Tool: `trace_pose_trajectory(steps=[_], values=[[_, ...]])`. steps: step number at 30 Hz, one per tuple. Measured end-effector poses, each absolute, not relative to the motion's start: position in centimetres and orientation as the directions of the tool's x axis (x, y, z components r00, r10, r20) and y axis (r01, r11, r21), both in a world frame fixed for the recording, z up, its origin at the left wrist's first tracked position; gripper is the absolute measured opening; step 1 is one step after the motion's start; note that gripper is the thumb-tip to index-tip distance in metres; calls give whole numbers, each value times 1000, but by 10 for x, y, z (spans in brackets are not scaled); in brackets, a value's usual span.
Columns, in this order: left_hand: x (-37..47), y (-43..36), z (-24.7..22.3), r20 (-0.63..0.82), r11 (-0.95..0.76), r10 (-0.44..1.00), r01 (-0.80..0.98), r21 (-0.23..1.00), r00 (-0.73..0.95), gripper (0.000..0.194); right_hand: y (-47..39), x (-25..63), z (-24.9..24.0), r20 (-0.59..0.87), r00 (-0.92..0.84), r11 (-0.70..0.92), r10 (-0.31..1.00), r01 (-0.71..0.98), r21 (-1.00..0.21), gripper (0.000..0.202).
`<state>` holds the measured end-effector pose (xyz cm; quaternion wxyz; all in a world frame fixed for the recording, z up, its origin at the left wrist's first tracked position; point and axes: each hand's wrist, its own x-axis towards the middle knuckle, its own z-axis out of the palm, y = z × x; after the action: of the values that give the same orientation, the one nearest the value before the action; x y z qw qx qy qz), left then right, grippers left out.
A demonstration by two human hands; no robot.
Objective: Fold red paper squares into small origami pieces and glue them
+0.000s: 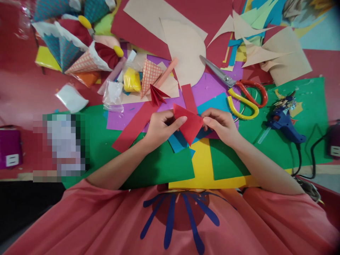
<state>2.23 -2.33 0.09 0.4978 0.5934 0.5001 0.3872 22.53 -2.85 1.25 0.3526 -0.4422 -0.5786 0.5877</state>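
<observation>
A folded piece of red paper (189, 125) is held up between my two hands, with one point hanging down. My left hand (162, 125) pinches its left side, thumb lying on the front face. At the right corner, my right hand (220, 124) closes thumb and fingertips on the paper. Just beyond lie a pleated red paper fan (158, 95) and a short red strip (189, 97). A longer red strip (132, 125) slants beside my left hand. Blue paper (180, 141) is partly hidden beneath the hands.
Scissors (231, 83) with red and yellow handles lie beyond my right hand. A blue glue gun (285, 124) with its cord rests at the right. Paper cones (87, 60), bagged clay (132, 79), beige offcuts (281, 53) and a green sheet (159, 163) cover the table.
</observation>
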Motion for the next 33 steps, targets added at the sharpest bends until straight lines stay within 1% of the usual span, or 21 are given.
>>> trace_pose_trajectory(steps=[7, 12, 15, 17, 19, 22, 24, 29, 33], values=[[22, -26, -1, 23, -74, 980, 262, 962, 195, 36, -29, 227, 12, -119, -349, -79, 930, 127, -989, 49], [22, -27, -3, 40, -91, 980, 258, 962, 194, 36, -29, 224, 11, -160, -308, -101, 938, 199, -975, 42], [23, -26, 0, 93, -123, 979, 161, 979, 179, 29, -29, 223, 12, -161, -338, -97, 927, 197, -976, 39], [22, -24, 3, 124, -145, 974, 105, 984, 188, 30, -28, 224, 13, -162, -370, -88, 915, 209, -974, 37], [21, -21, 5, 140, -170, 966, 126, 977, 215, 30, -27, 226, 13, -160, -398, -71, 903, 229, -971, 36], [18, -19, 6, 131, -177, 967, 207, 962, 221, 21, -26, 228, 12, -159, -434, -50, 887, 253, -966, 34], [17, -18, 6, 109, -157, 972, 228, 961, 209, 17, -25, 229, 12, -163, -451, -43, 878, 266, -963, 33], [17, -16, 5, 93, -136, 976, 220, 966, 197, 10, -23, 230, 14, -159, -458, -23, 875, 288, -957, 35], [18, -14, 5, 68, -103, 980, 181, 978, 187, 10, -22, 231, 15, -177, -465, -33, 867, 302, -953, 37]])
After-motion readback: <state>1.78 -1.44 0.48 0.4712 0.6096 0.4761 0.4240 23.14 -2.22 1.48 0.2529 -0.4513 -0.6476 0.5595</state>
